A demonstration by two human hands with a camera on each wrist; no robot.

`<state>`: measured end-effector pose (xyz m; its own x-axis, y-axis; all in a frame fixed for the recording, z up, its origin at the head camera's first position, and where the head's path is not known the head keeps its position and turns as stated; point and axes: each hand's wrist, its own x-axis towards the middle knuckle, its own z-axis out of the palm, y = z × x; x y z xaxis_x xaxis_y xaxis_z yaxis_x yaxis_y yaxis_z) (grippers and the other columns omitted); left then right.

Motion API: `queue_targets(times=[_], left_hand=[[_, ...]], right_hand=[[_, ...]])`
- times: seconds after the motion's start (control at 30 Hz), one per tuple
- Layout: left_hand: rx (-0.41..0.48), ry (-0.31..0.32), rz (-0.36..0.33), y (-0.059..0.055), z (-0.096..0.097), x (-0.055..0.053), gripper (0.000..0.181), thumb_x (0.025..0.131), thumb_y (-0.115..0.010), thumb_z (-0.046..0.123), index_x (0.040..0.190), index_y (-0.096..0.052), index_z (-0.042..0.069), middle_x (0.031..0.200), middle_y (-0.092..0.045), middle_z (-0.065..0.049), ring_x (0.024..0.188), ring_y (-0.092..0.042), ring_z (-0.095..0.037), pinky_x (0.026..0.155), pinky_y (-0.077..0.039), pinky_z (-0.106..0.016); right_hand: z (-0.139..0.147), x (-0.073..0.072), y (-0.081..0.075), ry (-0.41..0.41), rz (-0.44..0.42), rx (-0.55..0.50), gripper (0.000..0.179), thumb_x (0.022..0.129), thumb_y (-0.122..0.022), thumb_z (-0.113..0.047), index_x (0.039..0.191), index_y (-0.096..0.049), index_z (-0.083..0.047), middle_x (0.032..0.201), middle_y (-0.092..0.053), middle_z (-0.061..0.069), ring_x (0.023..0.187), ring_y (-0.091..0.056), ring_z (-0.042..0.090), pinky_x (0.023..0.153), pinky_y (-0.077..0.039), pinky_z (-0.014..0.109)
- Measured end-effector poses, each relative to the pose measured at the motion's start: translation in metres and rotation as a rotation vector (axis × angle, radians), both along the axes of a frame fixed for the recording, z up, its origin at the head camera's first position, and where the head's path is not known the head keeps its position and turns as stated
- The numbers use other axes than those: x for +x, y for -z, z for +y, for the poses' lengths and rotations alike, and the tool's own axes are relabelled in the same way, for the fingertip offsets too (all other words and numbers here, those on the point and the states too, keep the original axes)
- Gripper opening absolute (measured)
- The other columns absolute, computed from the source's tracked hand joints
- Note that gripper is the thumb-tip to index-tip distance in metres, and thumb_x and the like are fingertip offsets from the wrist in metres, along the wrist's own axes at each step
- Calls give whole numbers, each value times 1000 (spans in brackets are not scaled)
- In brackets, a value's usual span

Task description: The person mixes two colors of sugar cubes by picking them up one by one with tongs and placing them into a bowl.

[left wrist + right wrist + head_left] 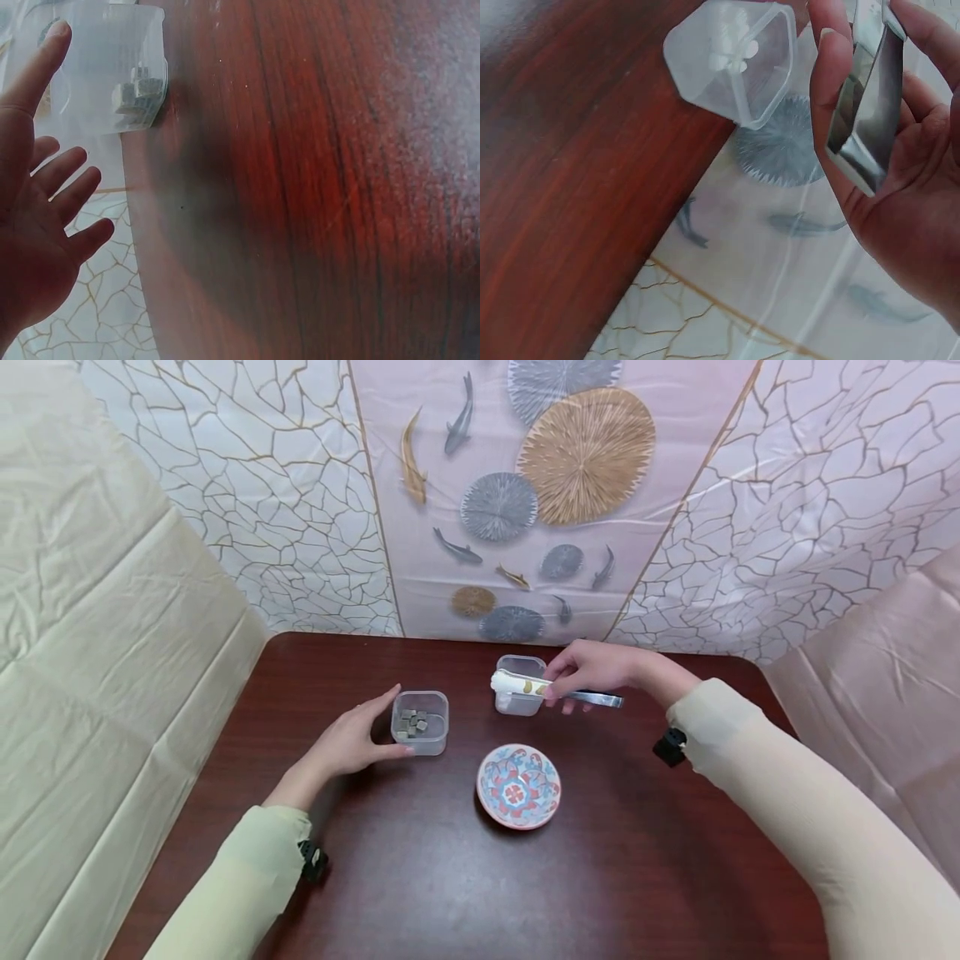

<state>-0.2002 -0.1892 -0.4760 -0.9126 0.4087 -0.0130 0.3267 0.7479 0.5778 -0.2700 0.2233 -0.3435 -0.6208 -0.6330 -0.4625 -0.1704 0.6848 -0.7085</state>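
Observation:
My right hand point(592, 670) grips a pair of tongs point(596, 697) with a white, gold-marked front part. Its tip lies over a clear plastic box point(519, 706) at the back. Small white pieces point(735, 45) show in that box in the right wrist view. In the right wrist view the bent silver end of the tongs point(870, 142) points out past the palm. My left hand point(352, 735) spreads beside another clear box point(429, 745), index finger and thumb at two of its corners. Several small grey cubes point(411, 722) lie in that box.
A shallow patterned dish point(519, 787) in red, white and blue stands between and in front of the boxes. The dark wood table point(450, 877) ends at a patterned cloth backdrop point(315, 527) behind, with pale cloth at both sides.

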Motion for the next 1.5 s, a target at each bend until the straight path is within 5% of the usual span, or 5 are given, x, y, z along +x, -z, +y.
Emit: queue_targets(times=[0.4, 0.67, 0.97, 1.27, 1.5], left_hand=[[44, 1, 1, 3, -4, -10, 111, 82, -94, 44, 170, -32, 15, 169, -42, -13, 152, -44, -36, 121, -38, -57], [59, 13, 1, 6, -2, -15, 110, 80, -95, 42, 168, -36, 11, 167, -45, -13, 151, -46, -36, 121, -39, -56], [59, 7, -11, 8, -1, -16, 107, 81, -95, 41, 167, -38, 10, 165, -47, -16, 150, -47, -38, 121, -39, -57], [73, 4, -17, 6, -1, -16, 107, 81, -95, 40, 167, -38, 10, 164, -48, -18, 149, -47, -38, 120, -39, -58], [72, 0, -23, 6, -1, -17, 107, 80, -96, 39, 167, -39, 12, 162, -50, -17, 148, -49, -37, 120, -40, -56]], right_hand=[[-40, -8, -3, -174, 199, 39, 21, 102, -73, -18, 117, -79, -5, 89, -80, 5, 71, -73, 15, 63, -59, 33], [-59, -11, 0, -217, 254, 72, 20, 99, -71, -17, 112, -79, -4, 83, -79, 3, 65, -67, 14, 63, -51, 26], [-70, -13, 0, -230, 246, 62, 27, 97, -69, -12, 121, -77, -4, 85, -79, 5, 82, -72, 32, 65, -47, 25], [-81, -14, -4, -275, 272, 84, 25, 99, -69, -16, 121, -78, -6, 81, -77, -2, 76, -70, 15, 68, -48, 26], [-94, -14, -1, -308, 285, 110, 27, 99, -70, -16, 124, -78, -8, 86, -79, -2, 79, -75, 24, 65, -51, 26]])
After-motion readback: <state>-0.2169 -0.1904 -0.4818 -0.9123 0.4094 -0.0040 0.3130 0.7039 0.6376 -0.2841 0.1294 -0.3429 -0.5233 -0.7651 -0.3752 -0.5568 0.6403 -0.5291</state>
